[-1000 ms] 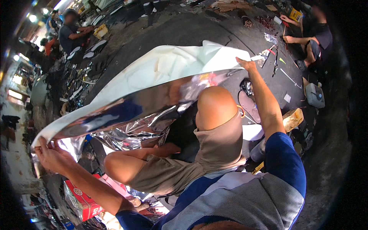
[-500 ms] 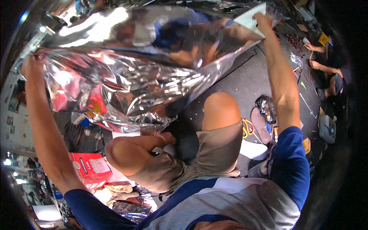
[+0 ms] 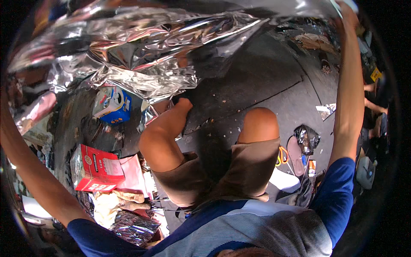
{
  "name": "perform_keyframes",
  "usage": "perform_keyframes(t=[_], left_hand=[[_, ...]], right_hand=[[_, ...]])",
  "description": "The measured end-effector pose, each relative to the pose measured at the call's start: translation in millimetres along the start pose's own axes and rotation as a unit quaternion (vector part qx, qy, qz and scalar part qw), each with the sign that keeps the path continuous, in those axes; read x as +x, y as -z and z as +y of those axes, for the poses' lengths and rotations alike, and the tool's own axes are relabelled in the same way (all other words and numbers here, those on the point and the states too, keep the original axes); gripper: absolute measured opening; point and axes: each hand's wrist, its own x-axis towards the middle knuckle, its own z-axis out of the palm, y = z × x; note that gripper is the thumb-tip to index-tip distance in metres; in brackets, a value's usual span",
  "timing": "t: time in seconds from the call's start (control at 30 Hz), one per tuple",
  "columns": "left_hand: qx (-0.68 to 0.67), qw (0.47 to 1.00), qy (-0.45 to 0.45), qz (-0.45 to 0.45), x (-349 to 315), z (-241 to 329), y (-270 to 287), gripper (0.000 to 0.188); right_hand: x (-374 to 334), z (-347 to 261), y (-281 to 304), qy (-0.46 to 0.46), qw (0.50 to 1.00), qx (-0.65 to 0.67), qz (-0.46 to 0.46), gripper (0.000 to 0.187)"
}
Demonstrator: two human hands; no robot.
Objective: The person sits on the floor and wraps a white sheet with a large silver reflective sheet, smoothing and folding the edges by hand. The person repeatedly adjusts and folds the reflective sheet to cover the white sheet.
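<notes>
A large crinkled sheet of silver foil (image 3: 141,49) spans the upper left, glossy and creased, its lower folds hanging near my bare foot. Up at the top right, my right hand (image 3: 348,18) is closed on the sheet's far corner, where a pale edge shows; that end is blurred. My left forearm (image 3: 40,175) reaches up along the left rim, and its hand lies beyond the picture. I sit with both knees bent below the sheet.
To the left stand a blue-and-white box (image 3: 119,107) and a red box (image 3: 96,169). By my right knee lie orange-handled scissors (image 3: 281,155), a slipper (image 3: 294,154) and a black plastic bag (image 3: 306,139). Another person's arm (image 3: 376,105) shows at far right.
The foil sheet has shifted up and left, uncovering more dark floor and the blue-and-white box. My arms have spread wider; my left hand has left the picture, while my right hand moved up and right.
</notes>
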Motion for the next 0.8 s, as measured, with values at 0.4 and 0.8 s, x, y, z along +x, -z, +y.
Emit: perform_keyframes(t=[0.4, 0.8], left_hand=[[0.132, 0.921, 0.201, -0.306, -262, -72, -4, 0.02], [-0.025, 0.753, 0.313, -0.578, -389, -51, -96, 0.019]], right_hand=[[-172, 133, -116, -0.025, 0.965, 0.122, -0.231, 0.046], [-302, -107, -21, 0.18, 0.823, 0.052, -0.537, 0.045]])
